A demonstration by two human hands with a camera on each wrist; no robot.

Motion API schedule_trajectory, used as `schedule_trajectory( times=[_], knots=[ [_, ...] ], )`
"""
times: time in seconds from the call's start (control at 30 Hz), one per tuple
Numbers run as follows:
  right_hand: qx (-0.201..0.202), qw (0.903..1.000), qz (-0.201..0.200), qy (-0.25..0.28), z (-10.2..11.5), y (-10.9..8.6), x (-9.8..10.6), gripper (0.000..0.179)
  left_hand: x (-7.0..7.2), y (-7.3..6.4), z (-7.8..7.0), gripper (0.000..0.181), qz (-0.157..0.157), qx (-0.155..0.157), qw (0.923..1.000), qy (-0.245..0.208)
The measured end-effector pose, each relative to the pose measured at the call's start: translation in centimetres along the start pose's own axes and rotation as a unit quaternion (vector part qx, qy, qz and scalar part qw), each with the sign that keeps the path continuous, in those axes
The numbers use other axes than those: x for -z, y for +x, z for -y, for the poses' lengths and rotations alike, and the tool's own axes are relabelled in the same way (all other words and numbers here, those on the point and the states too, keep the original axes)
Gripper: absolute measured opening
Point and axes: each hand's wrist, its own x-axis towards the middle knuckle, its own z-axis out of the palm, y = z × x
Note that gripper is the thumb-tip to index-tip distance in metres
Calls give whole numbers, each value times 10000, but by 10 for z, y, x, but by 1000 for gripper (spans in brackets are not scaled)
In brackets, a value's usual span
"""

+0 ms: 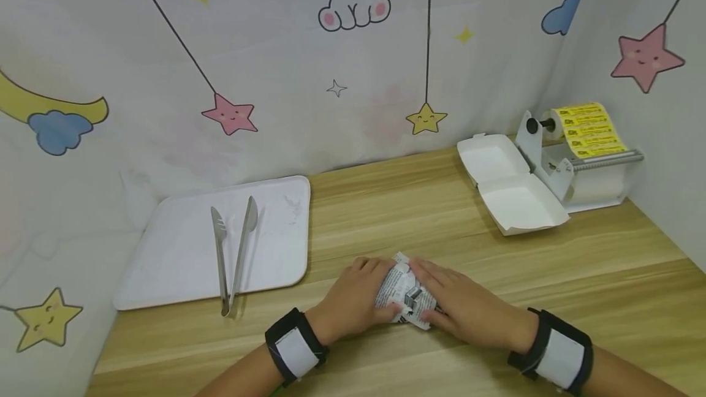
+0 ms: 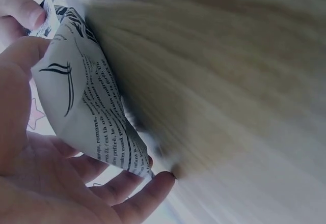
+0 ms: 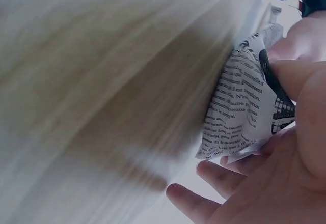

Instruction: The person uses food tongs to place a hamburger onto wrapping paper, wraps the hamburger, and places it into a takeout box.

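Note:
A small bundle wrapped in newsprint-patterned paper (image 1: 407, 291) lies on the wooden table between the two hands. My left hand (image 1: 355, 296) grips its left side, with the thumb on the near part and the fingers round the far side. From the other side my right hand (image 1: 471, 306) holds it, thumb near the front edge and fingers over the back. In the left wrist view, printed text runs along a pointed, folded end of the paper (image 2: 86, 96). The right wrist view shows another printed, folded side of the wrapper (image 3: 237, 104). Whatever the paper encloses is hidden.
Metal tongs (image 1: 238, 256) lie across a white tray (image 1: 281, 231) on the left, their joined end past its near edge. At the back right, an open white clamshell box (image 1: 515, 195) stands beside a label dispenser (image 1: 559, 179) with a yellow label roll (image 1: 592, 130). A patterned curtain (image 1: 287, 66) hangs behind.

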Motion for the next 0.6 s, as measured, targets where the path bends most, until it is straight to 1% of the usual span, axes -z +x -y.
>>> schedule_trajectory(
  times=[0.1, 0.2, 0.27, 0.3, 0.33, 0.37, 0.4, 0.43, 0.47, 0.5, 0.53, 0.6],
  knots=[
    [-259, 9987, -47, 437, -2, 1, 7, 85, 0, 0, 0, 74, -9, 77, 10000, 32],
    [-707, 9943, -299, 746, -7, 0, 21, 88, 0, -1, 0, 74, -4, 126, 9999, -24],
    [-971, 9891, -669, 883, -14, -3, 36, 77, 1, -1, 0, 75, 25, 152, 9999, -70],
    [-1067, 9851, -945, 961, -20, -4, 44, 68, 1, -2, 0, 74, 36, 163, 9998, -81],
    [-1192, 9797, -1270, 989, -26, -7, 53, 60, 1, -2, 0, 74, 46, 162, 9998, -96],
    [-1351, 9720, -1594, 1076, -33, -9, 64, 51, 2, -2, 0, 74, 58, 165, 9998, -101],
    [-1528, 9616, -1951, 1181, -40, -12, 74, 42, 2, -2, 0, 73, 66, 159, 9998, -104],
    [-1712, 9485, -2340, 1274, -49, -15, 84, 35, 2, -2, 0, 73, 77, 166, 9998, -107],
    [-1985, 9336, -2664, 1345, -58, -19, 93, 30, 2, -3, 0, 73, 75, 170, 9998, -111],
    [-2278, 9155, -2986, 1444, -68, -24, 103, 27, 2, -3, 0, 73, 73, 175, 9998, -103],
    [-2630, 8942, -3267, 1565, -78, -29, 111, 23, 2, -3, 0, 73, 57, 175, 9998, -111],
    [-3348, 8504, -3687, 1699, -98, -38, 124, 22, 1, -4, 1, 73, 32, 194, 9997, -111]
  ],
)
